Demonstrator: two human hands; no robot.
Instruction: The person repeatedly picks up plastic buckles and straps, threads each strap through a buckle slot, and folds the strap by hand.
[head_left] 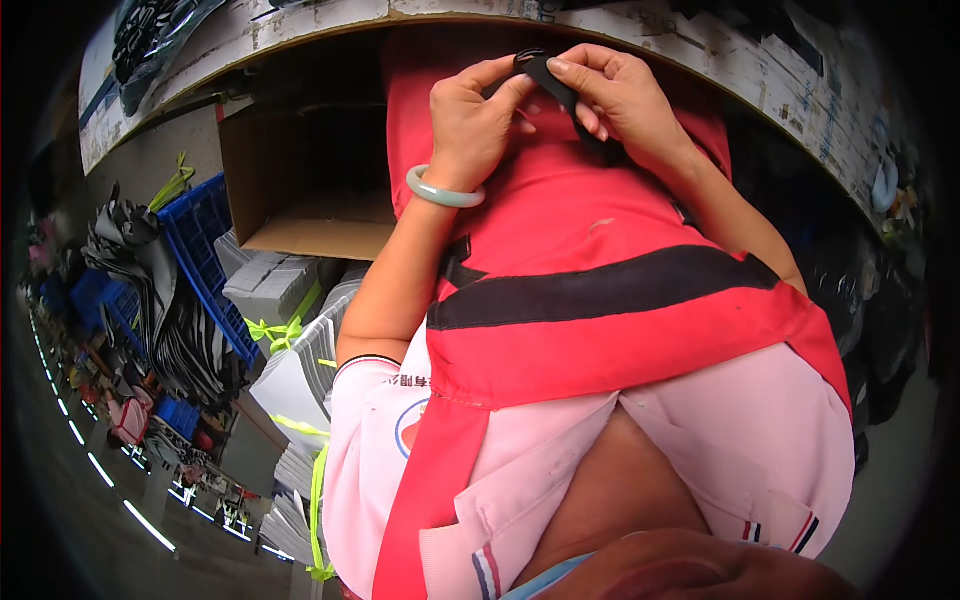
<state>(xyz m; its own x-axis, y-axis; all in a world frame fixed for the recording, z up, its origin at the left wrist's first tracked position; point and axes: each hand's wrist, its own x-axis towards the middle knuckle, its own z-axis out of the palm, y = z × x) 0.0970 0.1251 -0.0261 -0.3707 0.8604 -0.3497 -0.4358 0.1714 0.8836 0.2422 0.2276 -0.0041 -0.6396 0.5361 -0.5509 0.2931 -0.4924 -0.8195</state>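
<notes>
A black fabric strap (562,90) is stretched between my two hands, above the red apron on my lap and just short of the table's front edge. The left hand (472,118), with a pale green bangle on its wrist, pinches one end of it, where a thin black loop stands up at the fingertips. My right hand (625,100) grips the strap further along with thumb and fingers. Its lower part hangs past the right fingers, and part is hidden behind them.
Ahead runs the white, worn table edge (330,32), with black pieces in clear plastic (150,45) at its left. Under it sits an open cardboard box (310,215). To my left are a blue crate (205,260), black sheets (150,290) and tied grey bundles (270,285). Black bags (835,275) lie right.
</notes>
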